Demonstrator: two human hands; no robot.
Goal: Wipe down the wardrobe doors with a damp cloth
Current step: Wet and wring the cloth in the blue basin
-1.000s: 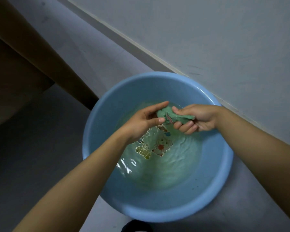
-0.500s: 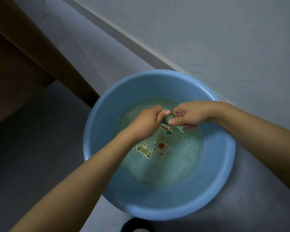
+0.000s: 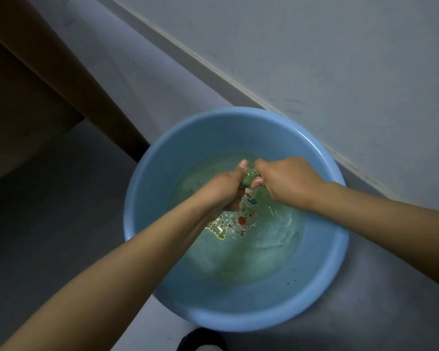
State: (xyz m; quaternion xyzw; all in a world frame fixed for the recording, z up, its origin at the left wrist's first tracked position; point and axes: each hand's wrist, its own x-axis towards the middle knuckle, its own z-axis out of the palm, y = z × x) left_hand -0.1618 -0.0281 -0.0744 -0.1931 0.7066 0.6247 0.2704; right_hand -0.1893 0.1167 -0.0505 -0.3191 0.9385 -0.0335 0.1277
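A round blue plastic basin (image 3: 147, 188) stands on the grey floor, part filled with rippling water over a cartoon print on its bottom. Above the water, both hands hold a small green cloth (image 3: 249, 176), of which only a short twisted bit shows between them. My left hand (image 3: 224, 188) grips one end with the thumb up. My right hand (image 3: 287, 182) grips the other end, knuckles toward me. No wardrobe door is in view that I can be sure of.
A brown wooden panel (image 3: 61, 79) of furniture stands at the left, close to the basin's far left rim. A pale grey wall with a skirting line (image 3: 238, 82) runs diagonally behind the basin. A dark shoe tip (image 3: 200, 342) shows at the bottom edge.
Both hands have closed round the cloth and drawn together; the cloth, plainly visible a second ago, is now mostly hidden inside the two fists.
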